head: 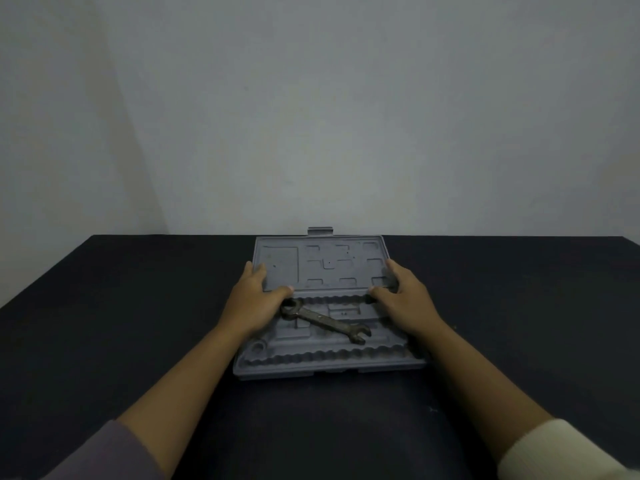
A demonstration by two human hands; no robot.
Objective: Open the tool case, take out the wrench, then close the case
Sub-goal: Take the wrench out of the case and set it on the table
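**Lid up, wrench still inside**

The left hand [254, 299] and right hand [403, 299] clasp the raised lid [322, 263] of the tool case [329, 362] at its side edges. The wrench [325, 320] lies diagonally in the tray. Released early, the lid could drop onto it.
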